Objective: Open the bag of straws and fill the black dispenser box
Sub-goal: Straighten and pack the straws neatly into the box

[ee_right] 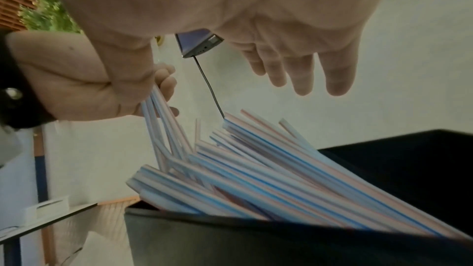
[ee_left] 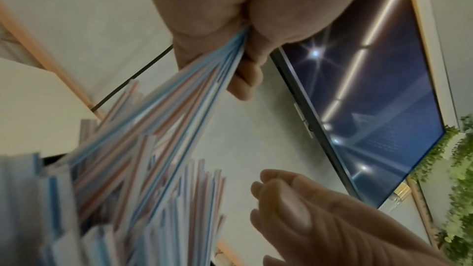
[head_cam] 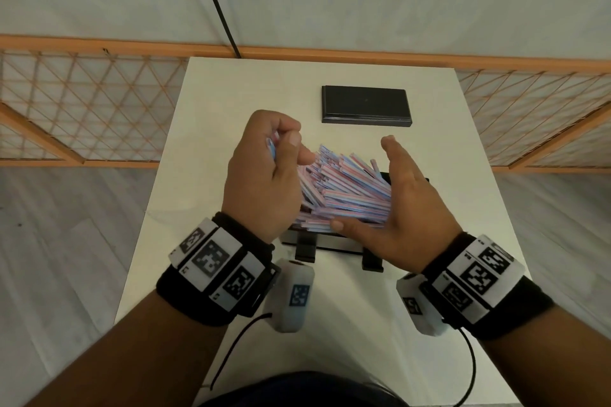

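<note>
Left hand (head_cam: 261, 175) fingers (ee_left: 245, 80) pinch several striped plastic straws (head_cam: 344, 195) above the black dispenser box (ee_right: 256, 240); right hand (head_cam: 406, 208) fingers (ee_right: 304, 76) spread, at three o'clock of the pile.

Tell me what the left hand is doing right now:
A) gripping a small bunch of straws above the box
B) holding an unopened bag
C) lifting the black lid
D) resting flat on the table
A: the left hand has its fingers curled round a small bunch of straws, held above the pile in the black box; the lid lies untouched farther back on the table.
</note>
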A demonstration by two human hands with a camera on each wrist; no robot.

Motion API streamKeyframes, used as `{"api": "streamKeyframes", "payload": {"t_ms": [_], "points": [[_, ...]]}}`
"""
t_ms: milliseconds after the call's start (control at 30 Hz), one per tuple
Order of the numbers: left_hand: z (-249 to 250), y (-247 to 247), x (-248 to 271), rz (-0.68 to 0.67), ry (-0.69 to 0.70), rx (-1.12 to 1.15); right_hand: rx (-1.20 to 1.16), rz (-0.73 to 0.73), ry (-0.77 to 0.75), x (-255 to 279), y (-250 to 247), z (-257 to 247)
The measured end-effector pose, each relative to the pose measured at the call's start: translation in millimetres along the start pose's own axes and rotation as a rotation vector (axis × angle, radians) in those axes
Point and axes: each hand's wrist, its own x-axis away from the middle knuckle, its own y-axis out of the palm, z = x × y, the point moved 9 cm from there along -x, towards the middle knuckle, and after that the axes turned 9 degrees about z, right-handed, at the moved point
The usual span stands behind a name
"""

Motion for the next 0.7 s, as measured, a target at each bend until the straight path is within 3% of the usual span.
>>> {"api": "streamKeyframes", "payload": {"t_ms": [333,600,700], "points": [[59.2,-7.4,-13.0,-0.026,0.162,0.065,-0.204,0.054,-0.091,-9.8,-1.6,-49.1],[122.4,-25.0,-17.9,0.003,0.357,0.124,-0.603,0.142,-0.185,-29.7,-15.7,-84.2],[133.2,-27.1,-16.0,0.012,0.367,0.199,-0.637,0.17,-0.239,-38.0,-24.5,-91.6]]}}
